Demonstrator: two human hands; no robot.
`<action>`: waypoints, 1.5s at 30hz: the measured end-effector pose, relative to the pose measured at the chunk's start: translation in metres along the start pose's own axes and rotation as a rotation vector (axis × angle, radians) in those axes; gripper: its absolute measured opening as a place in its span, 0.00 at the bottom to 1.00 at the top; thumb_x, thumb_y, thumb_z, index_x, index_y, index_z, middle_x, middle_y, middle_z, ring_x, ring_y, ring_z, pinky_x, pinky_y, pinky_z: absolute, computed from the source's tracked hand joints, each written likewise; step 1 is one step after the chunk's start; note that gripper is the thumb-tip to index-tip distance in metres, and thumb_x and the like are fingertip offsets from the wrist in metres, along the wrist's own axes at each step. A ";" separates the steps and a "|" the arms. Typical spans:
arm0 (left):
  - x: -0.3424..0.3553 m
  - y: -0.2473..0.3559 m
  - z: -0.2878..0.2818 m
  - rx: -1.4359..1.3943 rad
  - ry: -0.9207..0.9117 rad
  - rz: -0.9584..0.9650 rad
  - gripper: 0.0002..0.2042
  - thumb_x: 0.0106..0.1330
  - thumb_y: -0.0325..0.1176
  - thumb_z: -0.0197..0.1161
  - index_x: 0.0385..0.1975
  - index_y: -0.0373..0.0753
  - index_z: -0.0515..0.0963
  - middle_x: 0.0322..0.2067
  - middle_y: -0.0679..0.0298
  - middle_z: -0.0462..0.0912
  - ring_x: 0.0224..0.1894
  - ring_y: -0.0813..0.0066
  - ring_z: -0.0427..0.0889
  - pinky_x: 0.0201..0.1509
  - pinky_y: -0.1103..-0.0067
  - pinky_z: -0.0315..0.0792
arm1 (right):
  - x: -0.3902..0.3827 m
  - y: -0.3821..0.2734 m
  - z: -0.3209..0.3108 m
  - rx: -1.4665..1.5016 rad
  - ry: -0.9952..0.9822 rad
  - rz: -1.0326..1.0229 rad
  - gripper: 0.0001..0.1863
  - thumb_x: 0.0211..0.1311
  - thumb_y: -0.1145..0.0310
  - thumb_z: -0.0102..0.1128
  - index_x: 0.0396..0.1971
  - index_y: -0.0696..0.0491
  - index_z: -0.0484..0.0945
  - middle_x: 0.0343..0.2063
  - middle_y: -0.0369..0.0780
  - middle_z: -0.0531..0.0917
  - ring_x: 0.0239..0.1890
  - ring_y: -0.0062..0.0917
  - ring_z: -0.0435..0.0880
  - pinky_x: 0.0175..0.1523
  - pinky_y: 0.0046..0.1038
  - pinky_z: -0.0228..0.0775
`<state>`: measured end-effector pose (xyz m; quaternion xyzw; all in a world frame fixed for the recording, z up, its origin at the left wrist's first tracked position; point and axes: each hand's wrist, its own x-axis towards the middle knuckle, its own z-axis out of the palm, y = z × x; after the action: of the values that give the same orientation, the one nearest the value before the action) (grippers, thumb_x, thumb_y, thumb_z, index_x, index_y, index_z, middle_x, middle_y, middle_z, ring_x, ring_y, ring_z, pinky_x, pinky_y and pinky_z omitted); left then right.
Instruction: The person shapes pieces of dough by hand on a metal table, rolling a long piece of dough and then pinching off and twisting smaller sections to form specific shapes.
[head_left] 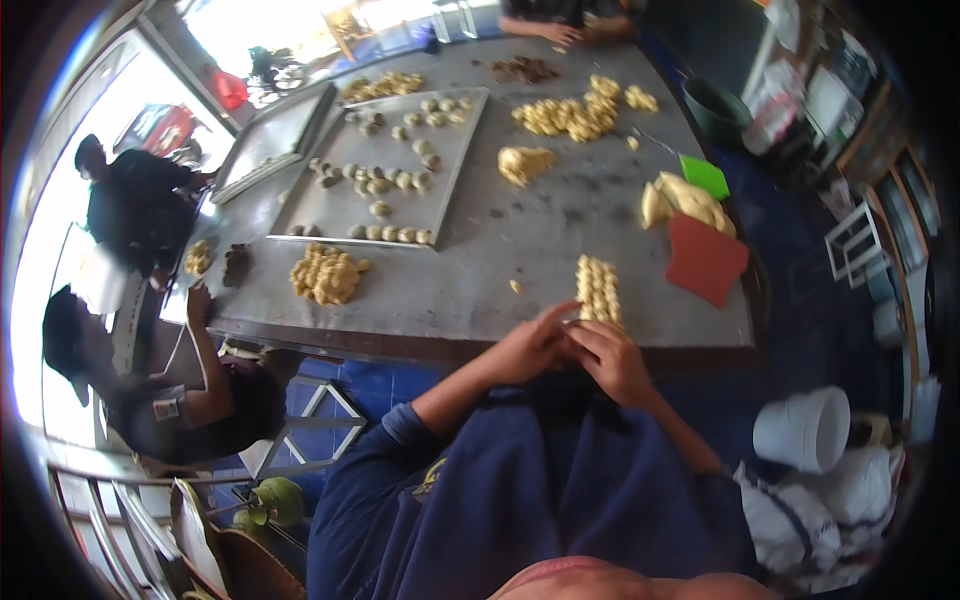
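At the near edge of the metal-topped table (420,290), my left hand (535,345) and my right hand (612,362) meet with their fingers bent toward each other. Whatever sits between the fingertips, if anything, is hidden. Just beyond them lie short rows of small pale-yellow dough pieces (598,285), close to my right fingers. One loose bit of dough (516,286) rests left of these rows. A larger dough lump (690,203) lies to the right, partly under a red scraper (706,260), with a green scraper (704,177) beside it.
Left of centre, a metal tray (455,170) holds several round balls. Dough heaps (328,274) and a dark crumbly pile (522,69) are spread over the table. People sit at the left and far sides. A white bucket (802,430) stands on the floor at right.
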<state>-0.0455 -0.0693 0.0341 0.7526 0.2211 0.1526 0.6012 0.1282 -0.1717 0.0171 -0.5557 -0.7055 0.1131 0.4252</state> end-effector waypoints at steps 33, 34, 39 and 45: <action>0.030 -0.061 -0.060 0.820 0.558 0.120 0.08 0.55 0.31 0.69 0.34 0.41 0.83 0.35 0.60 0.84 0.35 0.61 0.83 0.41 0.72 0.75 | 0.037 0.083 -0.013 -0.286 0.142 0.249 0.20 0.58 0.81 0.52 0.50 0.53 0.79 0.54 0.45 0.79 0.56 0.42 0.75 0.61 0.37 0.67; 0.032 -0.065 -0.061 0.871 0.549 0.175 0.06 0.54 0.30 0.69 0.32 0.41 0.84 0.35 0.58 0.84 0.36 0.59 0.83 0.42 0.71 0.75 | 0.035 0.077 -0.013 -0.273 0.142 0.227 0.18 0.59 0.81 0.53 0.49 0.53 0.80 0.54 0.43 0.79 0.55 0.40 0.76 0.60 0.36 0.68; 0.039 -0.041 -0.049 0.723 0.432 -0.034 0.13 0.56 0.31 0.69 0.42 0.40 0.80 0.32 0.61 0.84 0.33 0.65 0.83 0.41 0.73 0.75 | 0.022 0.046 -0.008 -0.076 0.098 0.165 0.16 0.58 0.79 0.60 0.47 0.53 0.82 0.52 0.41 0.81 0.51 0.36 0.79 0.56 0.34 0.71; 0.035 -0.015 -0.016 0.092 0.254 -0.135 0.22 0.59 0.28 0.70 0.53 0.36 0.70 0.31 0.62 0.87 0.31 0.81 0.82 0.35 0.82 0.73 | 0.026 0.013 0.014 0.055 0.132 0.091 0.17 0.51 0.76 0.69 0.44 0.53 0.83 0.41 0.40 0.84 0.42 0.35 0.83 0.49 0.34 0.74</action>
<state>-0.0259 -0.0350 0.0215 0.7374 0.3524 0.1956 0.5421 0.1269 -0.1396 0.0125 -0.5815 -0.6465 0.1150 0.4802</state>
